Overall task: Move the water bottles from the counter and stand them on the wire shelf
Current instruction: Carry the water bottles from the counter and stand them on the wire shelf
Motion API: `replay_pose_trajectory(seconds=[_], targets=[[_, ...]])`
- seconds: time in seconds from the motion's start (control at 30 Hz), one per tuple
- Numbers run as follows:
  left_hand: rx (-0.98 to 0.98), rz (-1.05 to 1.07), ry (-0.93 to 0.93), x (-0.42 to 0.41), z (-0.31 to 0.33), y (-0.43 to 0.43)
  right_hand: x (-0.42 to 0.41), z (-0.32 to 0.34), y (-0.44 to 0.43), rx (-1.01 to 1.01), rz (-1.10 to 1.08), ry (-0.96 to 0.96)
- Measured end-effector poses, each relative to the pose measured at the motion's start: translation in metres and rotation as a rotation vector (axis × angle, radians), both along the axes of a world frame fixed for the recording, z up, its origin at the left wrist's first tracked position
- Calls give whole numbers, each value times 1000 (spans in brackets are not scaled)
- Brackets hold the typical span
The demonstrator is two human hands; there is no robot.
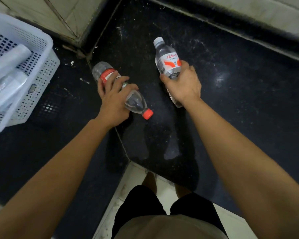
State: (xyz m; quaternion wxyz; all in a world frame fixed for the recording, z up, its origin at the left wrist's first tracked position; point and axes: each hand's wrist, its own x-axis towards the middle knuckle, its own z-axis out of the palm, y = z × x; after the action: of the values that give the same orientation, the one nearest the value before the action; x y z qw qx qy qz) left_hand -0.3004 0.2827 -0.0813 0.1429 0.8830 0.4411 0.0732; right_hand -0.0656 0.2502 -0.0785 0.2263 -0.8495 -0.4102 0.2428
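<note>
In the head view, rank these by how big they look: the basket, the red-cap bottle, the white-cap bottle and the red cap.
Largest: basket.
Next: red-cap bottle and white-cap bottle, alike and both partly covered, so tied.
Smallest: red cap.

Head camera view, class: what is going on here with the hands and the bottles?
A person holds two water bottles at a dark counter. The left hand grips the red-capped bottle, cap towards the person; the right hand grips the white-capped bottle, cap pointing away. A white perforated basket sits at the left. No wire shelf is in view.
</note>
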Motion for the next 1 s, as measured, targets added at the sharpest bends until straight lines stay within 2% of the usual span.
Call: replay_pose_trajectory(seconds=[0.13, 0.2, 0.33, 0.4, 0.57, 0.73, 0.83, 1.0], targets=[[-100, 130, -190, 8, 24, -5, 4, 3, -31, 197, -197, 179], [-196, 204, -384, 7, 40, -8, -1, 2, -56, 301, -345, 296], [-759, 460, -1037, 21, 59, -20, -8, 5, -94, 428, -571, 479], [-950, 602, -1161, 32, 60, -28, -5, 9, -108, 432, -622, 542], [-1296, 832, -1217, 54, 51, -59, 5, 16, -136, 441, -611, 726], [-1359, 894, -1141, 83, 61, -78, 20, 38, -152, 436, -567, 707], [-1391, 826, -1121, 97, 83, -81, 23, 67, -162, 471, -575, 634], [-1420, 596, -1120, 104, 123, -84, 22, 121, -180, 551, -634, 597]])
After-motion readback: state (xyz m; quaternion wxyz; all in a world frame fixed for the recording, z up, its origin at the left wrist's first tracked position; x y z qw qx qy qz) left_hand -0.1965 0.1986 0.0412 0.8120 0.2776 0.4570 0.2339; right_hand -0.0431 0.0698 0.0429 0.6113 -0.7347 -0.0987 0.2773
